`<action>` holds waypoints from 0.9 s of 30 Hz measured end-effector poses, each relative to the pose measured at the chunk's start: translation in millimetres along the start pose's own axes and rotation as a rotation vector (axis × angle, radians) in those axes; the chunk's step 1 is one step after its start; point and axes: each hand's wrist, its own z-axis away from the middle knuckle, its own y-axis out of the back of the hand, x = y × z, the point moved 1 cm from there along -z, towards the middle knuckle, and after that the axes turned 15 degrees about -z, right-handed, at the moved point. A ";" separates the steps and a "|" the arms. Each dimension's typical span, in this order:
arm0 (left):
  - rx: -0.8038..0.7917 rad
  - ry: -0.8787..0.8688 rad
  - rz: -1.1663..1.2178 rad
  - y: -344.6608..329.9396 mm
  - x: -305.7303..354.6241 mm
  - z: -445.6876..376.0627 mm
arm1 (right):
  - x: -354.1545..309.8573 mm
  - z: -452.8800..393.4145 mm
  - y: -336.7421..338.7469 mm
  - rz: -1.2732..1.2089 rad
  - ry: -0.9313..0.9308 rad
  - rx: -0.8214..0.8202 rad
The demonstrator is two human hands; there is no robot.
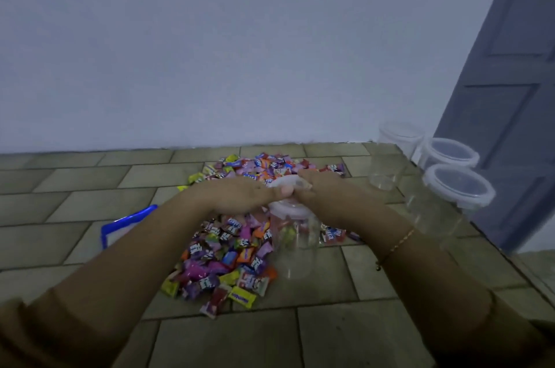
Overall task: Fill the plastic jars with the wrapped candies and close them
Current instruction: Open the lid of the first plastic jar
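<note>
Gripping a whitish lid [289, 184] above a clear plastic jar [295, 235] mid-floor amid wrapped candies [222, 250], left hand [240, 195] and right hand [318, 187] pinch its rim with curled fingers; the jar looks light, slippery and tippable, best steadied by its wall.

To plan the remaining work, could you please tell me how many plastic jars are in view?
5. One beneath the white lid, amid the candies; one lidless right of it; three lidded by the door. Clear plastic may hide others.
</note>
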 end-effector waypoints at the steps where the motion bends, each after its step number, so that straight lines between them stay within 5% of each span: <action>1: 0.011 0.005 0.034 -1.0 -6.4 0.8 | -3.0 -3.7 -1.6 -0.053 0.017 -0.010; 12: 0.277 0.087 0.584 -25.1 -38.6 -6.5 | 5.1 -35.8 -31.4 -0.438 0.171 0.121; 18: 0.355 0.172 1.125 -43.7 -25.6 -25.9 | 14.8 -36.4 -41.1 -0.882 0.003 0.283; 27: 0.491 0.192 1.061 -56.1 -19.7 -23.5 | 27.9 -40.5 -49.3 -0.693 -0.023 0.440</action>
